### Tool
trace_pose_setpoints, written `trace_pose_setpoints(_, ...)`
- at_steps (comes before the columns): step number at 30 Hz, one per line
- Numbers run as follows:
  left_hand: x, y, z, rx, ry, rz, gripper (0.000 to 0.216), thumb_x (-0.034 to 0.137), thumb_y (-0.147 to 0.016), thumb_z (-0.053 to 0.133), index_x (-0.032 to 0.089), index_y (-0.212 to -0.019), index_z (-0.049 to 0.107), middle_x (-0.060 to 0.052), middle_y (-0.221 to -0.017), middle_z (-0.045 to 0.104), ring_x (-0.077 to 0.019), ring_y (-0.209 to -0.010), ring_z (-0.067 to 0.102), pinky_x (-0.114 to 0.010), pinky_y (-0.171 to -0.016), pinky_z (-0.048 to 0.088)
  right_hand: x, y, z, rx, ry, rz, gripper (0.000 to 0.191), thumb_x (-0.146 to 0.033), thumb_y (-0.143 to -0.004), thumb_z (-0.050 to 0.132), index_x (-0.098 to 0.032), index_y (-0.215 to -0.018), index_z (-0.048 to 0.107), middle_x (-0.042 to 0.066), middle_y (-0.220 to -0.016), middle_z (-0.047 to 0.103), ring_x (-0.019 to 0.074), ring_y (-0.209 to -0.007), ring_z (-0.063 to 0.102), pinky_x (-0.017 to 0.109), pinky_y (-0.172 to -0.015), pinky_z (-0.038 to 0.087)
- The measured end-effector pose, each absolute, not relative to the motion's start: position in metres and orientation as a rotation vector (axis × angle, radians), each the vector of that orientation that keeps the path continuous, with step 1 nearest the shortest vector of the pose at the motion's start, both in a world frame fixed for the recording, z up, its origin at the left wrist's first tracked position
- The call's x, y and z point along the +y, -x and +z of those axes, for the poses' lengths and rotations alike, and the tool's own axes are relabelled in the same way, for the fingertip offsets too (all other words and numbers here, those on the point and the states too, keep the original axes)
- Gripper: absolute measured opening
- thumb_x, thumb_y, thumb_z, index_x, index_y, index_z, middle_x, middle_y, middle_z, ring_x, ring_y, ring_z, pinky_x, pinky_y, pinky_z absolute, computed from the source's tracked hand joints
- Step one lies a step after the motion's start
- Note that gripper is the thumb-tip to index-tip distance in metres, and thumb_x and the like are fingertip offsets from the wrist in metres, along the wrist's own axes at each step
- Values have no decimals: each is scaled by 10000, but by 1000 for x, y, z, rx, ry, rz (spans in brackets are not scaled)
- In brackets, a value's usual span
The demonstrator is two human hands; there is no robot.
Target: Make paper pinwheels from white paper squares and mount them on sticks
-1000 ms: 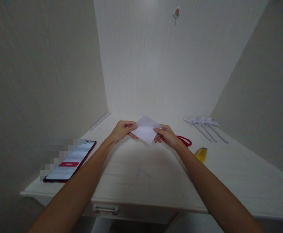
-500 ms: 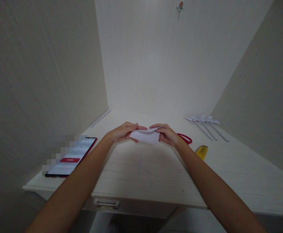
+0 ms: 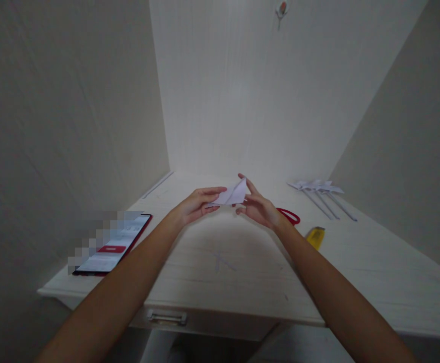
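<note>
A small piece of white folded paper is held above the middle of the desk, its right end creased and standing up in a point. My left hand grips the paper's left end, thumb below and fingers over the top. At the paper's right end, my right hand has its fingers spread, the index finger reaching up behind the raised point. I cannot tell whether its fingertips touch the paper.
Red-handled scissors lie by my right wrist, partly hidden, with a yellow cutter nearer me. Several white paper pinwheels on sticks rest at the back right. A phone lies left on the white desk; walls enclose three sides.
The paper's right end has gone from lying flatter to standing up in a point. My right hand has loosened from its pinch and spread its fingers; my left hand keeps its hold.
</note>
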State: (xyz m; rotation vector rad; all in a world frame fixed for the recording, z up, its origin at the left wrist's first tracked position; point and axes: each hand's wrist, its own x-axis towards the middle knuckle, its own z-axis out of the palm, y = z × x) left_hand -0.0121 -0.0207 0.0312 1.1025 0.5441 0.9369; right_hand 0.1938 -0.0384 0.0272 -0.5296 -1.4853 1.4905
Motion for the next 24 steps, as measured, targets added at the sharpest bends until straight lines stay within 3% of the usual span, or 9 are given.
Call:
trace_pose_setpoints(2,-21,10,32,511,-1020,957,245,20,-740,553,106,-950,644,-72,-804,638,-70,-642,599,-127,-568,484,-38,-190,29,-1547,508,1278,718,-201,-686,543,-403,-1285,203,2,-975,534,143,-832,557,305,-700,489)
trace_pose_setpoints(5,-19,11,32,458,-968,909,254,3,-749,520,99,-955,631,-43,-697,607,-32,-486,524,-94,-441,426,-38,-186,29,-1646,543,953,695,-161,-640,599,-389,-1214,280,12,-1060,471,154,-922,516,322,-765,477)
trace_pose_setpoints(8,-15,14,30,430,-924,856,260,0,-756,490,91,-963,618,-35,-682,593,-20,-439,486,-89,-400,390,-37,-184,27,-1764,632,733,395,-216,-706,588,-309,-1071,467,36,-1058,458,167,-979,483,341,-816,459)
trace_pose_setpoints(11,-11,15,28,428,-937,805,254,21,-765,479,82,-975,609,-56,-734,619,-48,-486,536,-127,-465,442,-36,-185,25,-1864,703,613,132,-308,-775,541,-240,-868,608,50,-958,486,171,-960,498,363,-866,433)
trace_pose_setpoints(16,-14,8,31,562,-1041,858,212,162,-834,451,63,-922,617,-122,-846,645,-144,-718,614,-250,-688,483,-32,-185,23,-1803,747,506,172,-363,-727,612,-210,-786,663,71,-997,516,187,-993,507,352,-880,417)
trace_pose_setpoints(20,-17,3,30,744,-1217,1158,341,358,-836,466,82,-714,624,-53,-668,610,-93,-595,545,-215,-634,432,-31,-186,21,-1810,899,425,181,-361,-702,638,-183,-719,664,69,-892,554,182,-862,545,345,-774,443)
trace_pose_setpoints(24,-16,2,26,889,-1664,1263,231,308,-736,573,96,-675,644,12,-584,562,-76,-542,476,-185,-543,368,-30,-185,18,-1841,980,364,201,-374,-674,661,-176,-711,655,62,-861,541,172,-795,533,328,-707,438)
